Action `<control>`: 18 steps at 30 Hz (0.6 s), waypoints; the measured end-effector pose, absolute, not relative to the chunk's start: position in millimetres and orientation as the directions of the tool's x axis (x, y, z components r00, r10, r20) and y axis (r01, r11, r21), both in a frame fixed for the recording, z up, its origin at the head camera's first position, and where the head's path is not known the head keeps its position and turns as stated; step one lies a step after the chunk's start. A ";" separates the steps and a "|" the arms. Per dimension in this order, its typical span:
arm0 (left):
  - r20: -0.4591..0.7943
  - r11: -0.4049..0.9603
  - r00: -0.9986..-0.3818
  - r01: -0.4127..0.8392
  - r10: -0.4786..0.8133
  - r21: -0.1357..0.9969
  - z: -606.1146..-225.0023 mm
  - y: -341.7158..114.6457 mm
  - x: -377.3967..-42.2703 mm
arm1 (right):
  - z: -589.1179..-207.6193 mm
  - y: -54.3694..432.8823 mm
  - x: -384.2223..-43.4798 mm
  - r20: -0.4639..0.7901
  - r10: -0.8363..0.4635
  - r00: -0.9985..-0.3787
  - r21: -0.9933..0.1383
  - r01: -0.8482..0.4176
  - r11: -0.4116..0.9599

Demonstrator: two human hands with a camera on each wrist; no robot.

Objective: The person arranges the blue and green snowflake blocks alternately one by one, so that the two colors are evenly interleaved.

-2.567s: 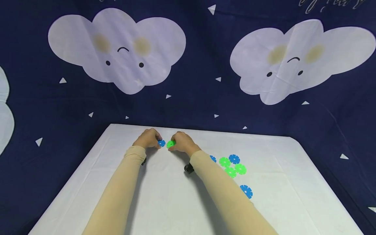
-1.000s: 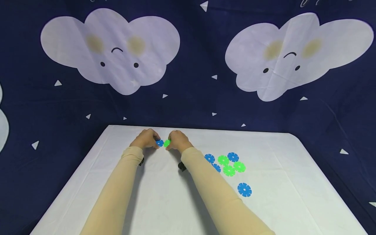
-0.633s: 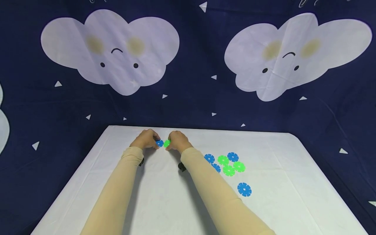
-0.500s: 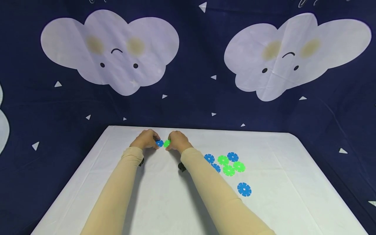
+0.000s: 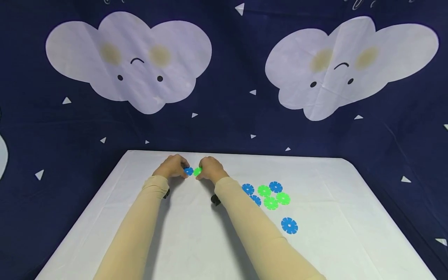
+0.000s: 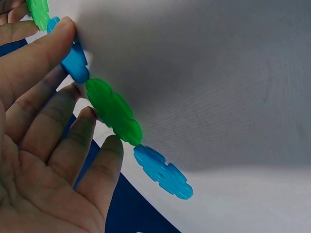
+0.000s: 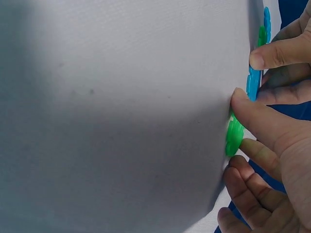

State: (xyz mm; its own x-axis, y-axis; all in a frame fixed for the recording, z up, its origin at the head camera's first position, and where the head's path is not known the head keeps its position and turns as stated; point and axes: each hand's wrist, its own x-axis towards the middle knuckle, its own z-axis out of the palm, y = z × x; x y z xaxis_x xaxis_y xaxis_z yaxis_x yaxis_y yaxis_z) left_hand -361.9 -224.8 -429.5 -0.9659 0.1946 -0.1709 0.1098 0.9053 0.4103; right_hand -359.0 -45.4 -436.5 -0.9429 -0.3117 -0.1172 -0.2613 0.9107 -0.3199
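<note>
In the head view, the left hand is hiding a middle green disc and an end blue disc. The right sleeve is covering part of a loose blue disc and being cut off below. At the left edge, a third cloud is barely showing! Over on the right wrist view, the right hand is masking whether the held blue disc and held green disc are touching.

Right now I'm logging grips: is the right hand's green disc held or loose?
Held: in its wrist view, the right hand pinches the disc.
</note>
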 end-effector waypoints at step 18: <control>-0.152 0.898 -0.963 0.142 0.223 0.416 -439.0 -228.1 -362.8 | -421.9 -0.5 -370.4 -0.132 -0.480 -0.867 -0.520 -0.352 0.778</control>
